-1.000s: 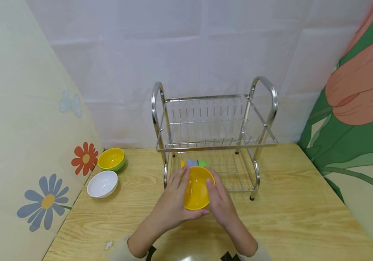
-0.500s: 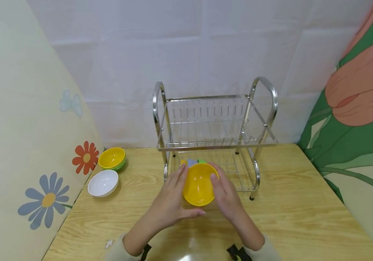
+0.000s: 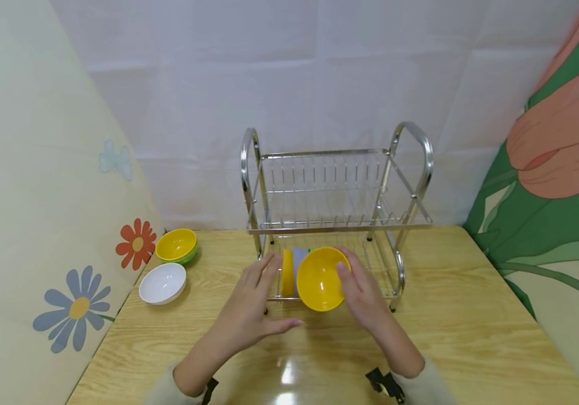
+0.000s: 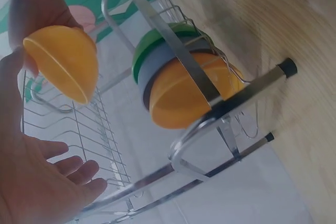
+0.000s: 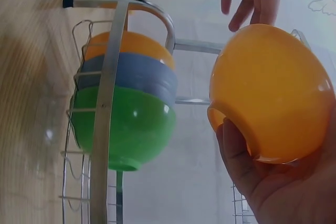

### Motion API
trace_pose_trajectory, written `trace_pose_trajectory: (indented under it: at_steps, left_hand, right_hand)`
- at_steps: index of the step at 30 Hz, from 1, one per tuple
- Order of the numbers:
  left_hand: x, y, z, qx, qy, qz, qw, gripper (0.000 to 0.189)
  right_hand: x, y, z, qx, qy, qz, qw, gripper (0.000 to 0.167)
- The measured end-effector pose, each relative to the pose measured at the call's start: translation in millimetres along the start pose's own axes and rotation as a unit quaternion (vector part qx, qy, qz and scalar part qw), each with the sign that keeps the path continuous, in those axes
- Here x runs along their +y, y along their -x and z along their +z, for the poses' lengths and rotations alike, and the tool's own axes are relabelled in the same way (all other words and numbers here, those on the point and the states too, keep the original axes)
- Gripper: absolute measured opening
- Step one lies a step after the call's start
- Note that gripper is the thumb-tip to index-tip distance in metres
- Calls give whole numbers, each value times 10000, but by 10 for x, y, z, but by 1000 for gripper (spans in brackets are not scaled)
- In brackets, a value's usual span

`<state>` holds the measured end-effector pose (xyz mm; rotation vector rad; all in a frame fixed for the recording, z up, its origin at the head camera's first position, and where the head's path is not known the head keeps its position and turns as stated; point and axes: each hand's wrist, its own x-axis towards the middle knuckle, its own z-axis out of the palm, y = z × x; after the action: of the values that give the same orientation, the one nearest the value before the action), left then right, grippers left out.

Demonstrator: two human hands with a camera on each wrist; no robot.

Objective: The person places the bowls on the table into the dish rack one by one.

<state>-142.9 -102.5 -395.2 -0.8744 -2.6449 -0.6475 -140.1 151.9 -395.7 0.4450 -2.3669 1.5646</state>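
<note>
My right hand (image 3: 367, 292) grips a yellow bowl (image 3: 321, 281) at its right side, thumb over the rim and fingers behind. The bowl is tilted with its inside facing me, in front of the metal dish rack (image 3: 340, 229). To its left my left hand (image 3: 246, 306) is apart from it, fingers spread and holding nothing. On the lower tier stand another yellow bowl (image 4: 186, 95), a blue-grey bowl (image 5: 134, 74) and a green bowl (image 5: 126, 124), side by side on edge. In the head view the held bowl mostly hides the green one.
At the table's left, a yellow bowl (image 3: 176, 244) sits in a green bowl (image 3: 188, 257), with a white bowl (image 3: 162, 284) in front. The rack's upper tier (image 3: 327, 191) has wire slots. Patterned cloth walls (image 3: 557, 169) close in both sides of the wooden table (image 3: 471, 337).
My left hand has let go of the yellow bowl and drawn away to the left. My right hand has carried the bowl slightly right and up, uncovering more of the bowls on the lower tier.
</note>
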Motion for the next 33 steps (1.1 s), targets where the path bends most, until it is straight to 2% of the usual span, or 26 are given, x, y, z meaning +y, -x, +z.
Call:
trace_pose_trajectory:
  at_steps: [12,20,26,33]
  left_hand:
    - [-304,149,-138,196,-375,-139,9990,115]
    - [-563,250,-256,533,-570,-36,9969,107]
    - [-740,309,-306,623,-485,-277,9965,102]
    - [-967,375,-335,736,-677,-590,9932,97]
  right_hand:
    - [76,-126,-180,-74,689,92,9976,45]
    - [100,-210,-296,-204,1152,168,9930,48]
    - [152,-256,-343,-263,1510,374,9875,53]
    - [239,-284,-384,-253,1689,625,9833,52]
